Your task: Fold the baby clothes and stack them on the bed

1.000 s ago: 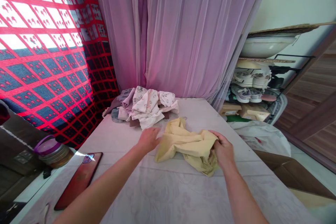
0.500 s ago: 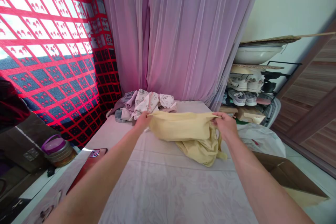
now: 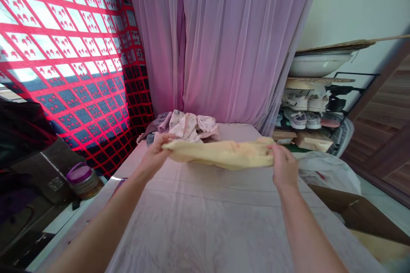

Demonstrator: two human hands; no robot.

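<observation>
I have a yellow cloth (image 3: 221,154) stretched sideways between my two hands, held up over the tabletop (image 3: 205,217) in front of me. My left hand (image 3: 156,155) grips its left end, the fingers (image 3: 165,137) pinched narrow on the fabric; my right hand (image 3: 285,166) grips the other end, its fingers likewise closed around the edge. The cloth runs between them as a long, shallow band, blurred enough that I can't make out its folds or what kind of garment it is. Just beyond it, towards the far left of the tabletop, lies a rumpled heap of clothes (image 3: 185,124), pale printed pieces with mauve ones at its left; from where I look, the yellow cloth and my left hand cover part of its lower edge. A lilac curtain (image 3: 230,51) hangs behind the heap, and a red-gridded cloth (image 3: 80,89) hangs to my left. Lower on that side, off the tabletop, stands a jar with a purple lid (image 3: 86,183). Over to my right, shoes (image 3: 297,119) sit on a rack beneath a white basin (image 3: 318,65), with a pale plastic bag (image 3: 329,172) and a cardboard box (image 3: 368,213) nearer me beside the tabletop.
</observation>
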